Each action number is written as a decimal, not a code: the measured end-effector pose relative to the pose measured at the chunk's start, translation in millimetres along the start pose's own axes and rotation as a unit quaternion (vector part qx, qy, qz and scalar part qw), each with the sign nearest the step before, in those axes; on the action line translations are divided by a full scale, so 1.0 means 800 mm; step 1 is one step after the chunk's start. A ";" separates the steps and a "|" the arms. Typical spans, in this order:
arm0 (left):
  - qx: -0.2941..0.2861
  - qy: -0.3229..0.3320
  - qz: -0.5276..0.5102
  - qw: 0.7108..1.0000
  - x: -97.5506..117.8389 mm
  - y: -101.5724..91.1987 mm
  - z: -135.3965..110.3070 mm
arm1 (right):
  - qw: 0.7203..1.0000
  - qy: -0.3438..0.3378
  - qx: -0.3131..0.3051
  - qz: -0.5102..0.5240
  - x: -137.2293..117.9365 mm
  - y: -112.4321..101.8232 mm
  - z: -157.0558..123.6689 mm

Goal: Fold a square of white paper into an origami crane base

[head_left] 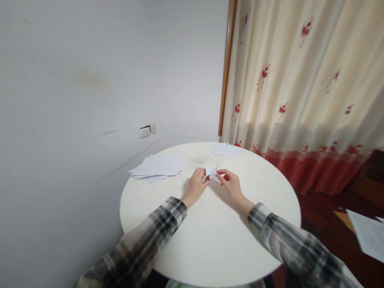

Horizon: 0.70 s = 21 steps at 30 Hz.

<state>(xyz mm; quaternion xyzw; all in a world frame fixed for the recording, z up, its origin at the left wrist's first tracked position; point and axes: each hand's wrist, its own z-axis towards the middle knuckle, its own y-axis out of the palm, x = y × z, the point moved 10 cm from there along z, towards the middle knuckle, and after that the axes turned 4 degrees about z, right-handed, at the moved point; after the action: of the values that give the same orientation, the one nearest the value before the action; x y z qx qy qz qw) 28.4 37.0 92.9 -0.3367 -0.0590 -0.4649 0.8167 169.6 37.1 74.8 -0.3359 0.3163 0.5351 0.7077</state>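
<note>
A small folded piece of white paper [211,172] is held just above the round white table [210,232], near its middle. My left hand [196,186] pinches the paper's left side with closed fingers. My right hand [229,182] pinches its right side. Both arms, in plaid sleeves, reach in from the near edge of the table.
A loose stack of white paper sheets [157,167] lies at the table's left, partly over the edge. A few folded white paper pieces [223,150] sit at the far edge. A white wall stands left, a flowered curtain [300,100] right, and more sheets [369,236] lie low right.
</note>
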 end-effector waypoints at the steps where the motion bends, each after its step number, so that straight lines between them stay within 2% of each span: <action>1: -0.001 0.016 0.004 1.000 0.005 -0.001 0.000 | 1.000 -0.018 0.006 -0.014 -0.005 -0.002 0.000; 5: 0.005 0.050 0.017 0.999 0.014 -0.004 -0.001 | 0.997 -0.076 0.009 -0.034 -0.025 -0.003 -0.002; 11: 0.019 0.062 0.031 0.997 0.014 -0.005 -0.003 | 0.995 -0.094 -0.006 -0.017 -0.030 -0.002 -0.005; 17: -0.026 0.099 0.015 0.995 0.026 0.005 -0.005 | 0.996 -0.079 -0.008 -0.050 -0.025 0.001 -0.004; 21: -0.046 0.126 0.014 0.991 0.032 0.010 -0.006 | 0.985 -0.125 0.035 -0.110 -0.033 -0.010 -0.004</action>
<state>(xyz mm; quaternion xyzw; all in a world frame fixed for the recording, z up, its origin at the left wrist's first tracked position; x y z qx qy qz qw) 48.2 18.1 95.6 -0.3137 0.0701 -0.4945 0.8075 171.0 18.7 95.9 -0.2742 0.2051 0.4799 0.8077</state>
